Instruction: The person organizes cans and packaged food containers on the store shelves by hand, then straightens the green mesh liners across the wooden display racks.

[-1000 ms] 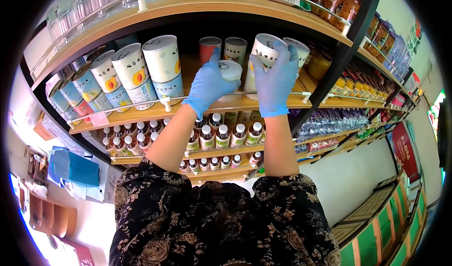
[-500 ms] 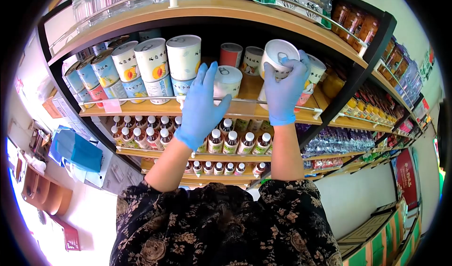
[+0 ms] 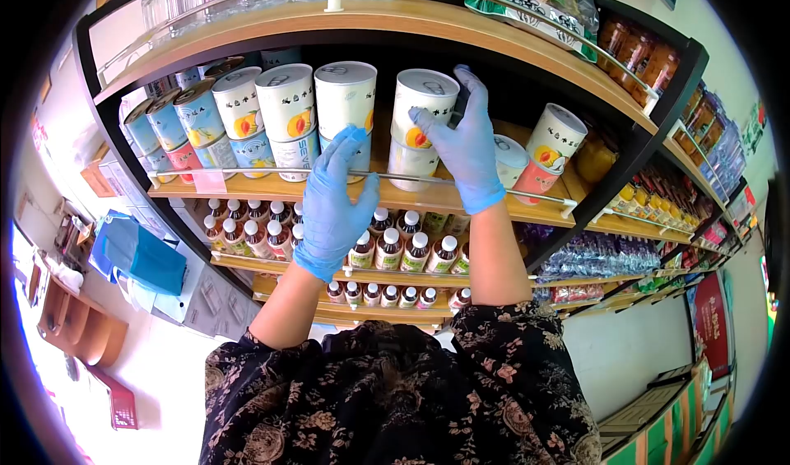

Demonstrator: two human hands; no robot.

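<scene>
A white can with a peach picture [image 3: 424, 99] stands on top of another can [image 3: 411, 162] near the middle of the shelf [image 3: 461, 195]. My right hand [image 3: 465, 140], in a blue glove, is at the upper can's right side with fingers and thumb apart, the fingertips at its edge. My left hand [image 3: 336, 202], also gloved, is raised in front of the rail below a stacked white can [image 3: 346, 95], its fingers spread and nothing in it. A single can [image 3: 508, 160] sits just right of my right wrist, partly hidden behind it.
More stacked cans [image 3: 286, 103] line the shelf's left part. To the right is a white can on a pink one [image 3: 555, 136]. A metal rail [image 3: 527, 192] runs along the shelf edge. Capped bottles [image 3: 389, 247] fill the shelves below, and a blue bag [image 3: 144, 251] is at the left.
The upper white can has moved left onto the can near the middle, and my right hand has loosened around it. My left hand has moved slightly left and down. The view has shifted.
</scene>
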